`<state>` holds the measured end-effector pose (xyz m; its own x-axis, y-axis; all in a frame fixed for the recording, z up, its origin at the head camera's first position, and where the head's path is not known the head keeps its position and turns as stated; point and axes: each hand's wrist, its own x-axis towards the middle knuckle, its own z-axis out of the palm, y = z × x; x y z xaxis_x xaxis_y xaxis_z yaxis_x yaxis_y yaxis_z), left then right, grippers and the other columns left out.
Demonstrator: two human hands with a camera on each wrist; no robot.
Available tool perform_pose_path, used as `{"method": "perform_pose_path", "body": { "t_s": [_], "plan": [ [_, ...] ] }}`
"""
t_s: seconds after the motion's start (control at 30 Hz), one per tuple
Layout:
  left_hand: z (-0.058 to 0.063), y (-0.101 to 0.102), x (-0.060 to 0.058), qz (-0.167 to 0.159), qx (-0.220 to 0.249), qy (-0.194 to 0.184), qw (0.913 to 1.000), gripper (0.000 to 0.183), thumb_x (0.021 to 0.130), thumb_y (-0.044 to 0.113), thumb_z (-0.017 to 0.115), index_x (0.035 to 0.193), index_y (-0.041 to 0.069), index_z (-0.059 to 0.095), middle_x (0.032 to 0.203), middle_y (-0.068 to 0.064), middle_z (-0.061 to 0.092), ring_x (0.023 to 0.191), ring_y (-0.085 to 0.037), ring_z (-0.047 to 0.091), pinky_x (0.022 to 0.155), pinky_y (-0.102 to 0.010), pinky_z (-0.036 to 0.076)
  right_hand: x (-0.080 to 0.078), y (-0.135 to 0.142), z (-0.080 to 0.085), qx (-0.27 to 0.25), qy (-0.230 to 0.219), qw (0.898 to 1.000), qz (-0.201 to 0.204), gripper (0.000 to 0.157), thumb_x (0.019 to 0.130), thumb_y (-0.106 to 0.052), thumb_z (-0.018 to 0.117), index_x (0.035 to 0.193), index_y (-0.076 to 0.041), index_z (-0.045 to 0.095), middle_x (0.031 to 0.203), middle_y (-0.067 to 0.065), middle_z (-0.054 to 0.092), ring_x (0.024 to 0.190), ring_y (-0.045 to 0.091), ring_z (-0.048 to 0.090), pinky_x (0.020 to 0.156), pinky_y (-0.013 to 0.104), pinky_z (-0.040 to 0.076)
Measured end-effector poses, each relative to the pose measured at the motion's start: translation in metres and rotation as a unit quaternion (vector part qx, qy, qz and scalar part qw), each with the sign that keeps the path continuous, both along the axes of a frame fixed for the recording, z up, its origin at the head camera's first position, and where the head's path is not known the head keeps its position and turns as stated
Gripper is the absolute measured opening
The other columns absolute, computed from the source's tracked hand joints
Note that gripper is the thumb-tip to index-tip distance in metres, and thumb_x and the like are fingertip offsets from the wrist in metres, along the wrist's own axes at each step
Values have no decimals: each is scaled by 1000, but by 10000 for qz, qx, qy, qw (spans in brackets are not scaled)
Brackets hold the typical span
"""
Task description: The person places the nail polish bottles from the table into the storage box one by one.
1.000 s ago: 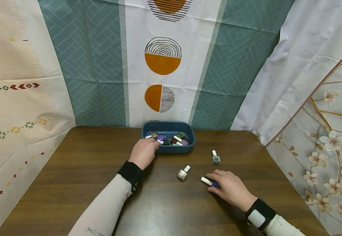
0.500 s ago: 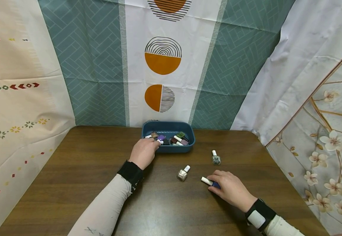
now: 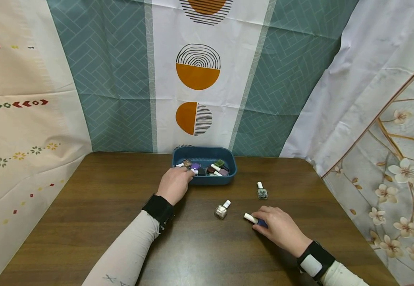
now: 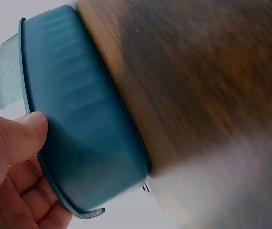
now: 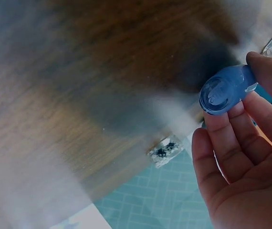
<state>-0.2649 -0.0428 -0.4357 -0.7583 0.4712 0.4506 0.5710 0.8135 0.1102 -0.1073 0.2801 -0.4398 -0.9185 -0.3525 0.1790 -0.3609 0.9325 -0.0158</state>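
Note:
At the back of the table, a dark teal plastic bin holds several nail polish bottles, among them a purple one and a green one. My left hand grips the bin's near-left rim; in the left wrist view the thumb lies on the outer wall. My right hand holds a blue nail polish bottle with a white cap, low over the table. Its base faces the right wrist camera. Whether it touches the wood I cannot tell.
A glittery silver nail polish bottle lies on the wooden table left of my right hand. Farther back lies a clear bottle with dark flecks. Patterned cloths hang behind the table and along both sides.
Both hands keep almost the same place and hold. The head view has shifted very slightly.

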Motion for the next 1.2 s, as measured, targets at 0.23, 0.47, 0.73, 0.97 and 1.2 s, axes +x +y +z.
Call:
{"method": "perform_pose_path", "body": {
  "t_s": [0.23, 0.47, 0.73, 0.97, 1.2],
  "plan": [
    [1, -1, 2, -37, -2, 83, 10000, 13, 87, 20, 66, 98, 19, 72, 81, 0, 67, 74, -18, 60, 77, -35, 50, -2, -3, 5, -124, 74, 9998, 133, 31, 76, -41, 75, 102, -27, 69, 89, -18, 60, 78, -2, 56, 75, 30, 49],
    [1, -1, 2, -63, -7, 157, 9999, 13, 87, 20, 66, 99, 19, 72, 80, 1, 67, 74, -17, 59, 78, -35, 50, -10, -8, 15, -136, 302, 9992, 242, 30, 76, -38, 75, 103, -26, 69, 89, -18, 60, 78, 0, 55, 74, 30, 49],
    [-1, -1, 0, -69, -4, 170, 9998, 14, 87, 20, 66, 99, 20, 72, 81, 1, 67, 74, -17, 60, 78, -35, 50, -22, -14, 25, -227, 431, 9982, 344, 30, 77, -36, 76, 104, -25, 69, 93, -15, 62, 81, 3, 58, 78, 33, 49],
    [-1, 0, -1, -43, -60, 115, 9999, 14, 87, 21, 66, 99, 20, 72, 81, 1, 67, 74, -16, 60, 78, -34, 50, -32, -18, 34, -178, 532, 9973, 470, 31, 77, -37, 75, 104, -24, 69, 94, -13, 63, 83, 3, 58, 78, 32, 49],
    [0, 0, -1, -24, -101, 25, 9999, 15, 88, 22, 65, 101, 20, 72, 82, 1, 68, 74, -17, 59, 77, -34, 50, -44, -25, 49, -236, 529, 9970, 521, 32, 79, -40, 73, 106, -23, 69, 94, -13, 63, 82, 2, 56, 81, 32, 49]
  ]
}}
